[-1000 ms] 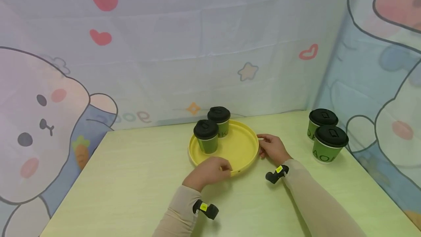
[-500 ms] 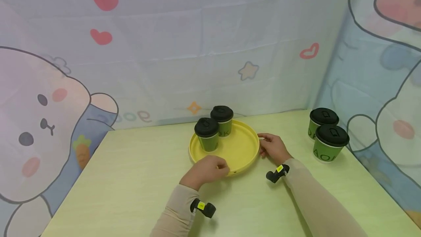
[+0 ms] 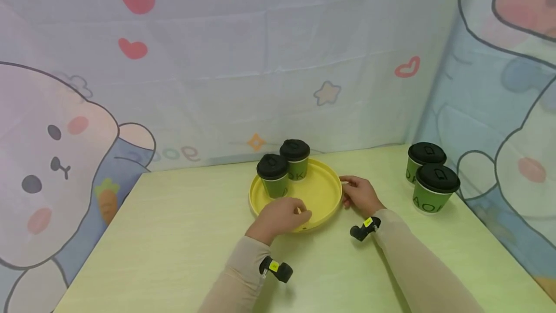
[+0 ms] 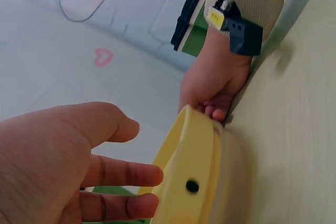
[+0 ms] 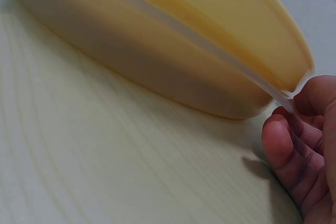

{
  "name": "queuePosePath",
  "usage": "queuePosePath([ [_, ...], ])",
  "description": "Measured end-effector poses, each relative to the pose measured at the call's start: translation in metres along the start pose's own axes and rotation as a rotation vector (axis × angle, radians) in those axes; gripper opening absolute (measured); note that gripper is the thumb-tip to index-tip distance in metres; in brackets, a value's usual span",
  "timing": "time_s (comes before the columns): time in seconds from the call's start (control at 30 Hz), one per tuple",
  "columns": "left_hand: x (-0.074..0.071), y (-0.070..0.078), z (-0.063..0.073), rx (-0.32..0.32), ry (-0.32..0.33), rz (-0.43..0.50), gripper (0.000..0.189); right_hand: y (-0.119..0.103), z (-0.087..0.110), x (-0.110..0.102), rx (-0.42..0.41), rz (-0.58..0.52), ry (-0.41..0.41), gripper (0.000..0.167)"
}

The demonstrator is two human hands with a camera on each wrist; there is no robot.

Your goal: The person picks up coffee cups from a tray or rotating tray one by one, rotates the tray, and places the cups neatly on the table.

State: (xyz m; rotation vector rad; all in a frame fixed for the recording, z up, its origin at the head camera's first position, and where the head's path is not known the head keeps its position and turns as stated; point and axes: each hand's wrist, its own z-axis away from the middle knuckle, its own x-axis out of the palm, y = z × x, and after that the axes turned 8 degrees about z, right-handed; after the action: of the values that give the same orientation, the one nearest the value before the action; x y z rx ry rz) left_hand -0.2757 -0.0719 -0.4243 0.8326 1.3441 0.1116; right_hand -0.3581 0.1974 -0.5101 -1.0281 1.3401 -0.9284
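Note:
A round yellow tray (image 3: pixel 321 196) lies on the table, with two green paper cups with black lids standing upright at its back left: the front cup (image 3: pixel 275 188) and the rear cup (image 3: pixel 298 170). Over the tray's near rim, my left hand (image 3: pixel 280 217) hovers with loosely bent fingers. In the left wrist view its thumb stands apart from the fingers, and the rim (image 4: pixel 184 192), marked by a dark spot, is just beyond the fingertips. My right hand (image 3: pixel 361 196) pinches the right rim; the right wrist view shows thumb and fingers (image 5: pixel 278 135) at the tray's lip.
Two more lidded green cups, a nearer cup (image 3: pixel 432 199) and a farther cup (image 3: pixel 412 170), stand at the table's right edge. A printed cloth (image 3: pixel 208 110) hangs behind the pale table (image 3: pixel 173 235).
The tray has turned clockwise a little: its rim spot slid left and the rear cup shifted right. My left hand has released the near rim and risen slightly. My right hand stays put.

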Motion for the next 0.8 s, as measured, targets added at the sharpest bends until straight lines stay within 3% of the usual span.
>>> queuePosePath([
  [0.23,0.02,0.023,-0.016,-0.017,0.026,-0.069,0.039,-0.003,0.003,0.001,-0.005,0.011,-0.002,0.039],
  [0.47,0.043,0.029,-0.025,-0.033,0.061,-0.116,0.038,-0.003,0.001,0.002,-0.006,0.0,0.004,0.038],
  [0.8,0.045,0.033,-0.023,-0.006,0.035,-0.138,0.023,-0.002,0.002,0.0,-0.013,0.014,0.001,0.038],
])
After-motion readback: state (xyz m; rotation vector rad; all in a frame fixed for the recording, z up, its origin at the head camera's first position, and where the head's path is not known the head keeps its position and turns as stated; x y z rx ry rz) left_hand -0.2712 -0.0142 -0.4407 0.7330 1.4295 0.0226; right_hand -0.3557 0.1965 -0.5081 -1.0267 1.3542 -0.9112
